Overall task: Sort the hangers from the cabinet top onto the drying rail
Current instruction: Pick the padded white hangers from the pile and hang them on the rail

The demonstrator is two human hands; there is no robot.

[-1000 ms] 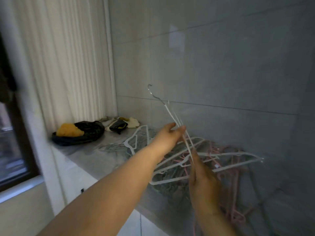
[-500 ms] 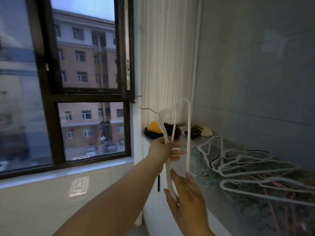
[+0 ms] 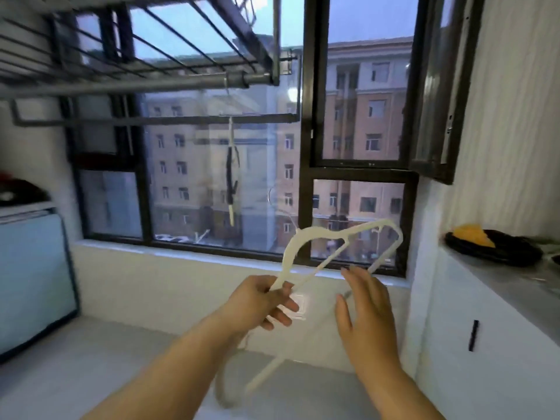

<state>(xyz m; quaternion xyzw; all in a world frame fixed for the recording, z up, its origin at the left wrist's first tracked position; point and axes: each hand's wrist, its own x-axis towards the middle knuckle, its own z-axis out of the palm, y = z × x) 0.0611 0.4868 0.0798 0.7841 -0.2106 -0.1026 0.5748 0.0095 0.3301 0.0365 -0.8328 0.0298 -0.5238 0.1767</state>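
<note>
1. Head view – position of the item: the white hanger (image 3: 321,235) is in the air in front of the window, below and well apart from the drying rail (image 3: 169,85) overhead. Its wire hook (image 3: 291,218) points up and to the left.
2. Head view – left hand (image 3: 263,301): the fingers are curled round the lower left corner of the hanger and pinch it there; this hand carries the load.
3. Head view – right hand (image 3: 363,310): the fingers are straight and spread, holding nothing. The fingertips are just beside the hanger's right arm; contact cannot be confirmed.
4. Head view – a pale bar shows below the left hand, blurred. Whether it is a second hanger cannot be told.
5. Head view – surroundings: a dark item (image 3: 231,171) hangs from the rack by a thin line. The cabinet top (image 3: 521,283) lies to the right, with a black bag (image 3: 500,251) on it.
6. Assessment of handling: the hanger looks light, thin and fairly stiff, though a slim frame is likely to flex or twist when held by one corner – a smooth surface may also slip.
7. Recommendation: take hold at the neck, just beneath the hook, so the hook can be steered over the rail.
</note>
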